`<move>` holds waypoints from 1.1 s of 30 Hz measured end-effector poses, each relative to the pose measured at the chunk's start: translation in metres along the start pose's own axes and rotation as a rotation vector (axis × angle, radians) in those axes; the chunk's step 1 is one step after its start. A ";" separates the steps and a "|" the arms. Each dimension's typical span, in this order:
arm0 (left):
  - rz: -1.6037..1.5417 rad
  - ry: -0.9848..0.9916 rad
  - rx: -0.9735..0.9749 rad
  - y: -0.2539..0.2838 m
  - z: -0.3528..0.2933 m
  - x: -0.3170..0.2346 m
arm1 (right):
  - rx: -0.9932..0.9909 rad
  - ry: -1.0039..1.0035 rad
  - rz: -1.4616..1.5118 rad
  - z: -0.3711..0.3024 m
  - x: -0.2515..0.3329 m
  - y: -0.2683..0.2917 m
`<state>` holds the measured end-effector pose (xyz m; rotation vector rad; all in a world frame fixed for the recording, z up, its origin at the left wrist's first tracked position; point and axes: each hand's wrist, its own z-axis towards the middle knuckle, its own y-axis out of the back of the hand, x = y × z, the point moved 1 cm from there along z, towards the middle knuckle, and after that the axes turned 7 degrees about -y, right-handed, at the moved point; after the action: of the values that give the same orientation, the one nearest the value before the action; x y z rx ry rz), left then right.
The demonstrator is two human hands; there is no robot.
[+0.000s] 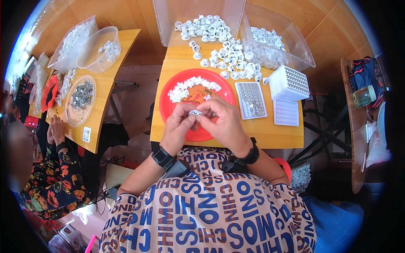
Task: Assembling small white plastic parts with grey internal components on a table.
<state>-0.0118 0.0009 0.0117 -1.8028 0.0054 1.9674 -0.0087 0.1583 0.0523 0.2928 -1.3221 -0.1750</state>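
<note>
Between the fingertips of my left hand (pixel 179 125) and my right hand (pixel 222 122) is a small white plastic part (pixel 195 112) with a darker middle. Both hands are closed on it, thumbs and forefingers meeting over the near half of a round red tray (pixel 165 93). Small white plastic pieces (pixel 181 90) lie in an arc along the tray's far side. Right of the tray stands a white pallet of round silvery discs (pixel 252 101). Behind it, many round white plastic parts (pixel 230 57) are spread over the wooden table.
A tipped clear bin (pixel 166 25) and another clear bin (pixel 295 40) of white parts stand at the back. Stacked white trays (pixel 291 80) sit at the right. At the left table (pixel 107 90), a co-worker's hand (pixel 56 130) rests near a dish of metal pieces (pixel 82 96).
</note>
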 end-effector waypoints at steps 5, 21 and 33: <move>0.105 -0.065 -0.031 -0.001 0.000 -0.002 | -0.025 0.026 -0.041 -0.001 0.005 -0.001; 0.396 -0.095 -0.033 -0.010 0.005 -0.014 | -0.102 0.102 -0.132 -0.002 0.000 -0.003; -0.024 0.114 -0.084 0.003 0.002 0.004 | 0.101 -0.179 -0.088 0.002 -0.001 -0.001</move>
<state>-0.0152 0.0006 0.0070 -1.9571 -0.0629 1.8710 -0.0105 0.1580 0.0511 0.4289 -1.4985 -0.2128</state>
